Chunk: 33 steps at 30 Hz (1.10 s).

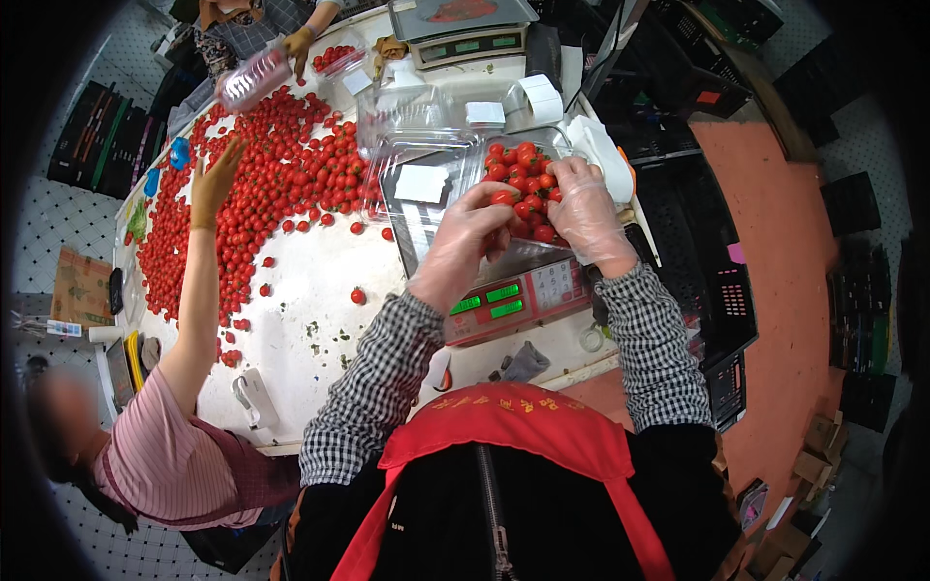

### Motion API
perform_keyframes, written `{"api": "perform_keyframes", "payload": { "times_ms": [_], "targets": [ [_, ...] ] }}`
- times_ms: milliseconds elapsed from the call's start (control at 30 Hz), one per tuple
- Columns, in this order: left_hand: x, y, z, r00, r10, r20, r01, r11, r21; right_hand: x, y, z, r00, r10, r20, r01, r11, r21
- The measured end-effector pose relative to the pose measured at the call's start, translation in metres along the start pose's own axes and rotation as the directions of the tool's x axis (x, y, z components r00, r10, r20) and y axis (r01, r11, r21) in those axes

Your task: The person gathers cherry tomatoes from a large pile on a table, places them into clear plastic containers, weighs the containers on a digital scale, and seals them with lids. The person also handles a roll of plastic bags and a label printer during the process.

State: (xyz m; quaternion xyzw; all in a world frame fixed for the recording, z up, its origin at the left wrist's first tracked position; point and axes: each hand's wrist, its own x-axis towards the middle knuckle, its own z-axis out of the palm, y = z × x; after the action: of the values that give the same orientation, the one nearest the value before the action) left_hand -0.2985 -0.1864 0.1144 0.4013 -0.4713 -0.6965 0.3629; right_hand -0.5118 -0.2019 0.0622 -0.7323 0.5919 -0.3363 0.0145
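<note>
Cherry tomatoes (519, 174) fill the base of a clear plastic clamshell box (487, 156), which sits on a red-fronted digital scale (541, 290). My left hand (468, 236), in a thin clear glove, pinches a cherry tomato (503, 197) at the box's left side. Gloved the same way, my right hand (587, 210) curls over the box's right edge, its fingers against the tomatoes; whether they grip anything is hidden. The open clear lid (436, 149) lies to the left, with a white label (421, 183) beneath or on it. Green digits glow on the scale's displays.
A large heap of cherry tomatoes (276, 160) covers the table's left side. One co-worker's gloved hand (214, 181) reaches over it; another person holds a clear box (254, 78). A second scale (465, 33), a label roll (541, 98) and black crates (697, 240) stand around.
</note>
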Motion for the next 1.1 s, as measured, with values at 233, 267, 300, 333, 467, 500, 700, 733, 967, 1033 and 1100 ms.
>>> {"api": "perform_keyframes", "payload": {
  "times_ms": [233,267,300,333,467,500,700,733,967,1033,1100],
  "targets": [
    [-0.028,-0.030,-0.020,0.995,-0.051,0.089,0.091,0.839,-0.536,0.021,0.012,0.011,0.990,0.139,0.012,-0.138,0.958,0.250],
    [-0.026,-0.034,-0.023,0.993,-0.081,0.086,0.115,0.825,-0.553,0.024,0.017,0.011,0.983,0.181,0.017,-0.176,0.926,0.333],
    [-0.026,-0.039,-0.027,0.992,-0.099,0.078,0.126,0.806,-0.579,0.024,0.012,0.009,0.980,0.198,-0.006,-0.181,0.908,0.377],
    [-0.027,-0.043,-0.029,0.990,-0.118,0.071,0.137,0.785,-0.604,0.024,0.008,0.005,0.976,0.216,-0.029,-0.185,0.888,0.420],
    [-0.036,-0.039,-0.023,0.986,-0.153,0.070,0.159,0.711,-0.685,0.014,-0.040,-0.021,0.990,0.078,-0.122,-0.009,0.873,0.488],
    [-0.039,-0.035,-0.023,0.987,-0.141,0.073,0.150,0.688,-0.710,0.010,-0.058,-0.023,0.990,0.007,-0.138,0.063,0.866,0.496],
    [-0.076,-0.058,-0.046,0.961,0.195,-0.194,-0.268,0.824,-0.500,-0.032,-0.145,0.013,0.906,-0.409,-0.110,0.415,0.804,0.426],
    [-0.079,-0.060,-0.057,0.961,0.137,-0.239,-0.252,0.790,-0.559,-0.033,-0.150,0.011,0.897,-0.412,-0.161,0.438,0.773,0.459],
    [-0.148,-0.077,-0.166,0.915,-0.011,-0.402,-0.324,0.572,-0.754,-0.029,-0.081,-0.008,0.988,0.011,-0.153,0.073,0.841,0.536],
    [-0.152,-0.088,-0.197,0.855,-0.020,-0.519,-0.349,0.717,-0.603,-0.031,-0.057,-0.013,0.980,0.158,-0.119,-0.043,0.757,0.652],
    [-0.156,-0.093,-0.210,0.728,0.026,-0.685,-0.259,0.936,-0.240,-0.038,-0.041,-0.015,0.966,0.212,-0.146,-0.075,0.775,0.628]
  ]
}}
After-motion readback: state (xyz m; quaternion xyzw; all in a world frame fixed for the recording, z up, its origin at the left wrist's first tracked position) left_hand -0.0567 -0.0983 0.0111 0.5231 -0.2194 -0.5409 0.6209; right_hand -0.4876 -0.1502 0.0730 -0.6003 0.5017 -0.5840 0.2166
